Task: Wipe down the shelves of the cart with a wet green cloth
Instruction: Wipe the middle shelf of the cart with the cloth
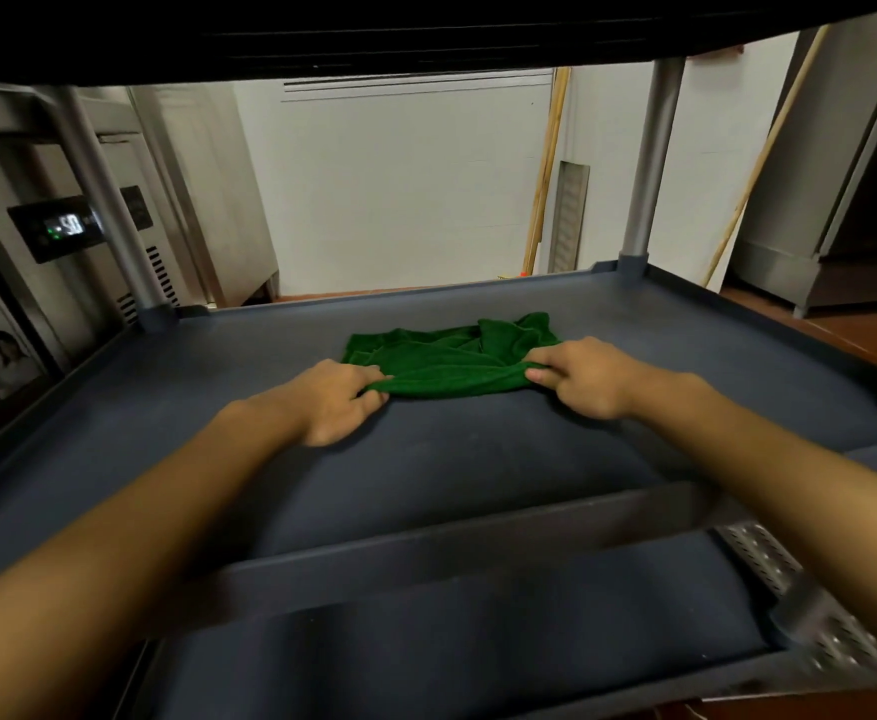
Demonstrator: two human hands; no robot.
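Nearest, below the forearms, lies the lower shelf (426, 641). On the middle shelf (218, 387), the left hand (335, 402) and right hand (589, 379) each pinch a near corner of the green cloth (452, 356), fingers (361, 381) curled on its hem. The cloth lies rumpled just beyond them. For an even wipe, draw the hem taut, press flat, then sweep toward the far rim.
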